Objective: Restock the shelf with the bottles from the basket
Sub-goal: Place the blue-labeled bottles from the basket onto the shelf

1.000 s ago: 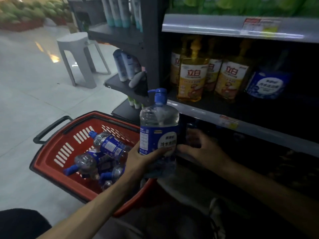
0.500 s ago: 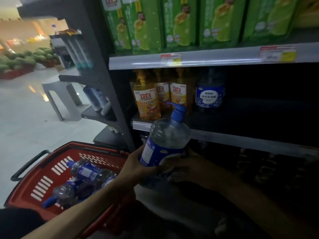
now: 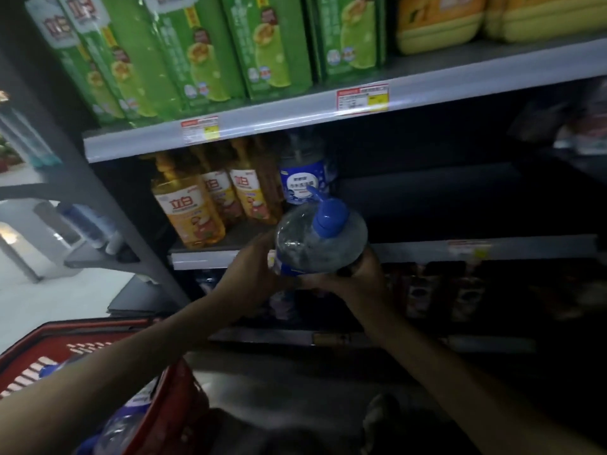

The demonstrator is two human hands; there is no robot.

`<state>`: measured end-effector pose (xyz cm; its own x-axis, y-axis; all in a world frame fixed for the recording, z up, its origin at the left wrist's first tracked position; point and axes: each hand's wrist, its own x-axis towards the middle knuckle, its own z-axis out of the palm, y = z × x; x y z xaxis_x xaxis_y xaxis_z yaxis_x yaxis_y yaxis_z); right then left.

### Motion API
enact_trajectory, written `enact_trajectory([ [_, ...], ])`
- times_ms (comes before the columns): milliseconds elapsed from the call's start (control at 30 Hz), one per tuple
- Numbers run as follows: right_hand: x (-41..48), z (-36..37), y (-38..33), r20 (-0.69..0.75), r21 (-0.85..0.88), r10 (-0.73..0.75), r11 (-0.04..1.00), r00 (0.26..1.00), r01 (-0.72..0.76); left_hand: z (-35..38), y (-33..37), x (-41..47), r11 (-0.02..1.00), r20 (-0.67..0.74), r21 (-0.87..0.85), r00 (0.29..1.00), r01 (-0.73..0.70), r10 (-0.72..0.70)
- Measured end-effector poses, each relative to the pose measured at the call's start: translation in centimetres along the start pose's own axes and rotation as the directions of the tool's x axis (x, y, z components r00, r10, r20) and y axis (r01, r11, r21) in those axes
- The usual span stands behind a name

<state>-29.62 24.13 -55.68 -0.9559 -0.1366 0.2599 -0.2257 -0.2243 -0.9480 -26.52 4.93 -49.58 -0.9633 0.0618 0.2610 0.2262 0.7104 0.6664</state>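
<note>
Bottle (image 3: pixel 320 244) is sitting clamped in curled fingers of left hand (image 3: pixel 253 272) and right hand (image 3: pixel 359 279), mid-placing, needing lifting onto shelf (image 3: pixel 427 251) just beyond the fingertips.

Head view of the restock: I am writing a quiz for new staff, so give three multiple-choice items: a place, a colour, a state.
1. Where does the shelved blue-label bottle stand?
A. Right of the yellow bottles
B. Among the green packs
C. In the basket

2. What colour is the pump cap of the held bottle?
A. Red
B. Blue
C. White

3. How is the held bottle supported?
A. Standing free on the shelf
B. By one hand only
C. Gripped by both hands

Key: 1 A, it stands just right of the yellow row; 2 B, the cap is plainly blue; 3 C, the left hand and right hand clasp its sides.
</note>
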Motion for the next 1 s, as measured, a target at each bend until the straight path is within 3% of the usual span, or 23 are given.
enact_trajectory([
  [233,4.0,-3.1,-0.8,-0.063,-0.194,-0.197,0.964,0.978,0.182,4.9,-0.7,4.8,0.984,-0.225,-0.128,0.970,-0.122,0.091],
  [333,6.8,-4.6,-0.8,-0.113,-0.256,-0.183,0.955,0.977,0.149,7.2,-0.8,7.8,0.966,-0.299,-0.224,0.952,-0.130,0.059],
  [467,11.0,-6.6,-0.5,-0.148,-0.285,-0.136,0.954,0.980,0.090,9.6,-0.8,12.6,0.953,-0.289,-0.272,0.956,-0.131,0.049],
  [667,16.2,-9.5,1.8,-0.170,-0.213,-0.078,0.976,0.982,0.040,12.9,-0.7,18.5,0.922,-0.305,-0.303,0.941,-0.242,0.146],
  [1000,23.2,-10.2,5.5,-0.196,0.046,0.012,0.999,0.981,-0.003,16.7,-2.4,25.0,0.892,-0.409,-0.401,0.912,-0.209,0.030],
])
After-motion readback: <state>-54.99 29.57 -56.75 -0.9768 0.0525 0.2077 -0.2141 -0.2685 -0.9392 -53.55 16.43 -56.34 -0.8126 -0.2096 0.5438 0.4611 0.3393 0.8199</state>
